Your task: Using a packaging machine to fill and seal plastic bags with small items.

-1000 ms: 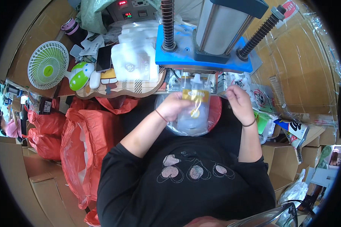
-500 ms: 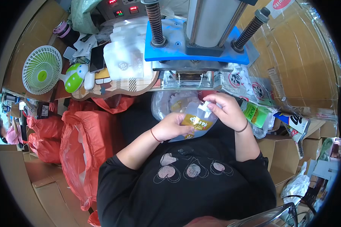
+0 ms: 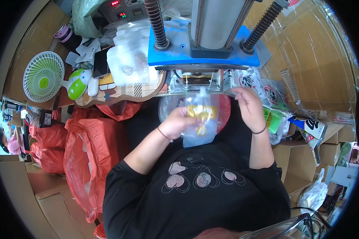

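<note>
My left hand (image 3: 177,123) grips a clear spout pouch (image 3: 199,137) with a gold printed band, its thumb across the front. The pouch hangs roughly upright in front of my chest, its white spout (image 3: 203,92) pointing toward the machine. My right hand (image 3: 249,107) is raised to the right, apart from the pouch, with its fingers loosely bent and nothing visible in them. Its fingertips are near the small white parts (image 3: 251,75) beside the press. Behind the pouch, a red round container (image 3: 225,113) and clear plastic bagging (image 3: 169,108) are partly hidden.
A press with a blue plate (image 3: 179,51) and springs stands ahead. To its left lie flat translucent pouches (image 3: 127,65), a phone (image 3: 101,63) and a green-and-white fan (image 3: 44,77). Red plastic bags (image 3: 87,159) stand at left; cardboard boxes (image 3: 295,163) are at right.
My right hand has let go of the pouch's spout and moved right. My left hand has brought the pouch upright, spout away from me. The view has shifted slightly.
</note>
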Demonstrator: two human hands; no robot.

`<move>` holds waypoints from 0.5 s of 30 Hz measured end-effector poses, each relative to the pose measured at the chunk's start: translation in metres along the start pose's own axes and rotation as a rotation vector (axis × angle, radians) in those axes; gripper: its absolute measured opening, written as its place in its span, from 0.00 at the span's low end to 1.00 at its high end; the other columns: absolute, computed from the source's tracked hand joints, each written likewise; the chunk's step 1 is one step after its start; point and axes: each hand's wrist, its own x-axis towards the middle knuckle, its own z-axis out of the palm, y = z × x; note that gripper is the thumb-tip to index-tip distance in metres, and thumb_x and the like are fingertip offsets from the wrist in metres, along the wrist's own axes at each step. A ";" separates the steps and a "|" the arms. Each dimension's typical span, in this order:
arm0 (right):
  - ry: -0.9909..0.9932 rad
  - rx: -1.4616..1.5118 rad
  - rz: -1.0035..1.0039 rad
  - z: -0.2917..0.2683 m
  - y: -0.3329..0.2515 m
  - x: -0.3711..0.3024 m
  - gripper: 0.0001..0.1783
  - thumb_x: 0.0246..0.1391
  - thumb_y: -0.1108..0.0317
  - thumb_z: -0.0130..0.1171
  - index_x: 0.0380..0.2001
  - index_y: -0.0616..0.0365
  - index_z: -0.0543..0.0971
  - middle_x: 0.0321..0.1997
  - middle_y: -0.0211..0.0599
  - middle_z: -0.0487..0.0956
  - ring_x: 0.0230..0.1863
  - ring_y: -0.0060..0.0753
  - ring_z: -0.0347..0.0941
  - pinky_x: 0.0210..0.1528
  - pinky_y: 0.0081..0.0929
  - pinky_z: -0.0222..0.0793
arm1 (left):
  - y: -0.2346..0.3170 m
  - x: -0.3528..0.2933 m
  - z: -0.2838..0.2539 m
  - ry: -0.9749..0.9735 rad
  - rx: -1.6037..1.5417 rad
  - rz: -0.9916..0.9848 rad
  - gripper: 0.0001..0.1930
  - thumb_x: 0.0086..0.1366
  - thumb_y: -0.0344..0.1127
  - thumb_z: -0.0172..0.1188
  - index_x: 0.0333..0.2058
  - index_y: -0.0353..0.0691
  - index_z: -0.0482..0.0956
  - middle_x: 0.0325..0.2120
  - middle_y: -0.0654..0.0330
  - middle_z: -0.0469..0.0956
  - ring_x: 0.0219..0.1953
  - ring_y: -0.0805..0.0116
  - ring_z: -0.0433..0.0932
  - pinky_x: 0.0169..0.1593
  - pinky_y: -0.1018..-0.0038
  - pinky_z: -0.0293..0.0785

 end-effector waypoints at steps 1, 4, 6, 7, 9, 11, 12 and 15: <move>0.001 0.001 0.001 -0.002 0.002 -0.004 0.10 0.61 0.71 0.56 0.43 0.61 0.80 0.34 0.39 0.79 0.37 0.38 0.77 0.43 0.32 0.71 | 0.006 0.007 -0.004 0.047 -0.068 0.042 0.15 0.64 0.26 0.63 0.50 0.32 0.79 0.41 0.57 0.84 0.42 0.71 0.83 0.46 0.74 0.79; -0.104 -0.009 -0.032 -0.002 0.007 -0.026 0.09 0.58 0.73 0.56 0.41 0.59 0.81 0.32 0.39 0.78 0.36 0.41 0.77 0.41 0.35 0.72 | 0.025 0.030 -0.016 0.092 -0.154 0.072 0.16 0.64 0.24 0.62 0.51 0.31 0.79 0.42 0.57 0.84 0.42 0.69 0.83 0.48 0.73 0.79; -0.193 -0.028 -0.025 0.008 -0.001 -0.042 0.08 0.57 0.72 0.57 0.39 0.56 0.81 0.33 0.40 0.79 0.36 0.44 0.78 0.40 0.37 0.73 | 0.036 0.042 -0.023 0.100 -0.191 0.056 0.17 0.64 0.23 0.62 0.52 0.29 0.77 0.44 0.55 0.83 0.43 0.67 0.83 0.51 0.71 0.79; -0.285 -0.047 -0.017 0.011 -0.003 -0.053 0.07 0.56 0.71 0.59 0.38 0.54 0.81 0.34 0.41 0.79 0.37 0.46 0.78 0.39 0.39 0.74 | 0.038 0.046 -0.025 0.076 -0.186 0.046 0.17 0.64 0.23 0.62 0.52 0.29 0.77 0.44 0.55 0.83 0.43 0.67 0.83 0.51 0.71 0.79; -0.354 -0.053 -0.004 0.021 0.008 -0.083 0.06 0.56 0.70 0.60 0.37 0.53 0.81 0.34 0.40 0.80 0.36 0.46 0.79 0.39 0.40 0.75 | 0.037 0.046 -0.029 0.100 -0.140 0.100 0.18 0.64 0.24 0.62 0.52 0.28 0.76 0.45 0.56 0.82 0.44 0.65 0.83 0.54 0.70 0.78; -0.418 -0.055 0.023 0.027 0.034 -0.118 0.05 0.55 0.69 0.60 0.36 0.53 0.81 0.33 0.39 0.80 0.35 0.46 0.79 0.38 0.41 0.75 | 0.033 0.042 -0.029 0.107 -0.135 0.104 0.17 0.65 0.25 0.62 0.53 0.30 0.76 0.45 0.57 0.82 0.45 0.66 0.83 0.53 0.71 0.79; -0.325 -0.084 0.092 0.024 0.051 -0.138 0.05 0.55 0.68 0.61 0.35 0.53 0.81 0.33 0.40 0.81 0.35 0.46 0.79 0.39 0.40 0.76 | 0.030 0.038 -0.029 0.151 -0.133 0.124 0.17 0.66 0.27 0.62 0.53 0.31 0.76 0.45 0.58 0.82 0.45 0.67 0.82 0.52 0.71 0.79; 0.121 -0.276 0.422 0.008 0.126 -0.208 0.06 0.55 0.67 0.61 0.33 0.55 0.82 0.34 0.43 0.81 0.36 0.47 0.80 0.42 0.37 0.76 | 0.028 0.022 -0.031 0.148 -0.105 0.031 0.18 0.66 0.30 0.63 0.53 0.33 0.76 0.45 0.58 0.82 0.45 0.67 0.83 0.50 0.68 0.80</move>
